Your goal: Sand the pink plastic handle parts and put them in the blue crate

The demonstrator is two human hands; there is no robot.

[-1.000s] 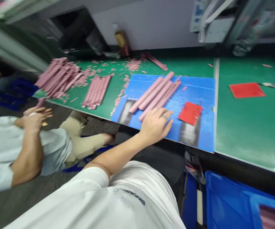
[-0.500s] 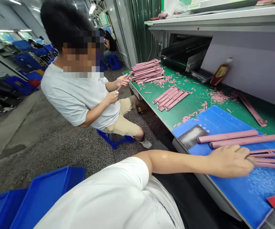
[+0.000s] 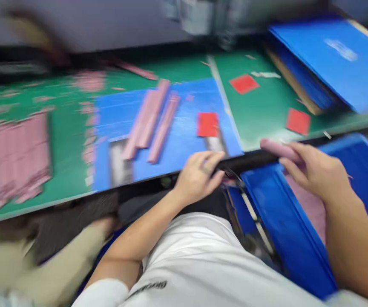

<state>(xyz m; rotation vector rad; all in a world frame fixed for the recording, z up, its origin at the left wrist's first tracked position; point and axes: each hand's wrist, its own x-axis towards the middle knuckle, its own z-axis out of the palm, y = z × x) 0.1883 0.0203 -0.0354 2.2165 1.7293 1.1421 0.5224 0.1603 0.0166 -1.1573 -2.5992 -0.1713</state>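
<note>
**Item:** one pink rod [image 3: 276, 149], held in the right hand [image 3: 313, 170] just past the counter's front edge, above a blue plastic crate [image 3: 286, 221].

**Condition:** smooth, rounded at the free end, and pale pink. Blur hides the finer surface, and the material cannot be told.

**Handling:** judged stiff and light, suited to lifting one-handed. A hold around the body, leaving the end free, looks the surest.

**Hands:** well apart. The right fingers [image 3: 295, 153] close around the rod. The left hand [image 3: 199, 177] is loosely curled at the front edge of a blue mat [image 3: 184, 128], with nothing visible in it.

**On the mat:** longer pink rods [image 3: 145, 117] lie lengthwise toward the back, and a red square [image 3: 208, 124] sits near the front.

**On the counter [image 3: 251, 106]:** a layered bank of pink strips [image 3: 18, 157] lies at the left front, with pink scraps [image 3: 90, 81] toward the back. Two red squares [image 3: 298, 121] lie to the right of the mat, below stacked blue boards [image 3: 331, 55] at the back right corner.

**Nearby:** pink contents [image 3: 305, 204] show in the crate, and a co-worker's khaki-clad leg [image 3: 59, 264] is at lower left.
</note>
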